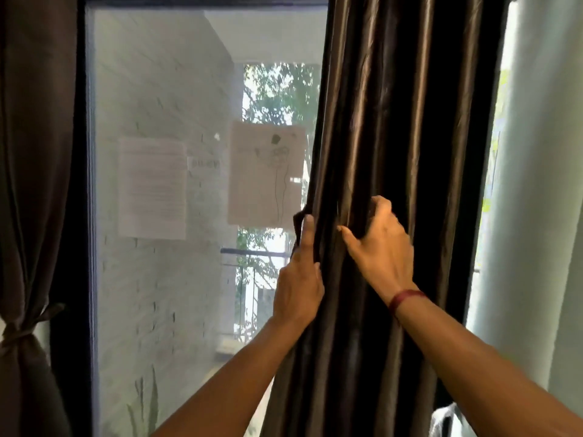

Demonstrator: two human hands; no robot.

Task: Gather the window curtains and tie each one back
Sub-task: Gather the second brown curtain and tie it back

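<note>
Left hand [298, 287] and right hand [380, 247] grip the dark curtain [394, 121] — folds bunched between them.

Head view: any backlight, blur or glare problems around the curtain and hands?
Head view: strongly backlit by the window; the dark curtain shows only sheen streaks on its folds; the papers on the glass are blurred, unreadable; left hand and right hand are evenly lit.

No text could be read: the white printed sheet [152, 187] and small white label [204, 163] on the window glass were too blurred.
</note>
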